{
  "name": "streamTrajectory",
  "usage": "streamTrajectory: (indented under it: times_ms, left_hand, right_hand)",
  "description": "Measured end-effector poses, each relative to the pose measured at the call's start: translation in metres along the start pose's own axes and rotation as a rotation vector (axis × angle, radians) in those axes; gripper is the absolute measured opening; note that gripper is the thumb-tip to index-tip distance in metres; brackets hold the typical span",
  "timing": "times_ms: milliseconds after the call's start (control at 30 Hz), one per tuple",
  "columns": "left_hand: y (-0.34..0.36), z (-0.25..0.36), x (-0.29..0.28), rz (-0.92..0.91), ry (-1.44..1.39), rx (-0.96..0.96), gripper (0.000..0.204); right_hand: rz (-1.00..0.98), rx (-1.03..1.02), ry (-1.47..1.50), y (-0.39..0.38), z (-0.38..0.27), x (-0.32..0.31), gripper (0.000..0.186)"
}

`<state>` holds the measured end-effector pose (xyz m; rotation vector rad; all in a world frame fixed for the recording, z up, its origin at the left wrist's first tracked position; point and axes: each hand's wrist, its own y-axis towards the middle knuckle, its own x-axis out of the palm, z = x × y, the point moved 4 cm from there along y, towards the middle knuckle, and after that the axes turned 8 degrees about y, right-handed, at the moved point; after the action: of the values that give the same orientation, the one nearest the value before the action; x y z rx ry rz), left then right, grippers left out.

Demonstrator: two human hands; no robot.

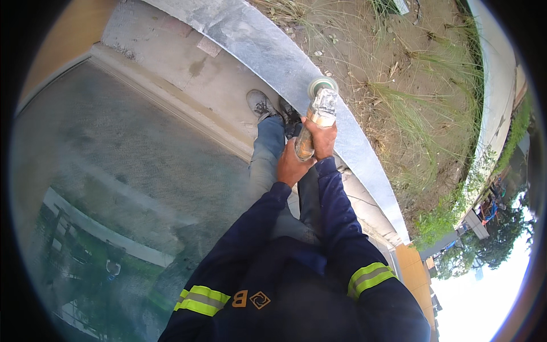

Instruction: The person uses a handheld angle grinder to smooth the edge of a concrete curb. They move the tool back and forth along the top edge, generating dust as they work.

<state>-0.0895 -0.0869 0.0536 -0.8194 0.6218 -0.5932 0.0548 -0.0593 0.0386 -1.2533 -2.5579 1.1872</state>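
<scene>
Both my hands hold a dusty angle grinder (312, 125) in front of me. My left hand (293, 165) is wrapped round the rear of its orange-brown body. Further forward, my right hand (322, 138) grips the body just behind the metal gear head. At the far end, the round pale disc (322, 86) lies over the grey stone coping (279, 60) of a curved low wall. Whether the disc touches the stone or turns, I cannot tell.
A planting bed with bare soil and tufts of grass (410, 97) lies beyond the coping. To the left stands a large dusty glass pane (142, 159) with reflections. My shoes (261, 102) stand on a narrow concrete strip (171, 57) between glass and wall.
</scene>
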Motion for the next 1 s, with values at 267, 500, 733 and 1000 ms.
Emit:
streamTrajectory:
  times_ms: [267, 500, 733, 1000]
  left_hand:
    - [0.017, -0.008, 0.015, -0.001, -0.155, -0.084, 0.083]
    - [0.028, -0.022, 0.039, -0.026, -0.239, -0.051, 0.076]
    - [0.049, -0.026, 0.049, -0.143, -0.274, -0.062, 0.076]
    - [0.085, -0.021, 0.022, -0.138, -0.212, -0.021, 0.082]
  right_hand:
    - [-0.174, 0.102, 0.039, -0.006, 0.01, 0.001, 0.065]
    - [-0.247, 0.154, 0.077, 0.007, 0.03, -0.012, 0.059]
    - [-0.135, 0.153, 0.046, 0.022, 0.042, -0.015, 0.057]
    - [-0.068, 0.113, -0.027, 0.041, 0.039, 0.015, 0.068]
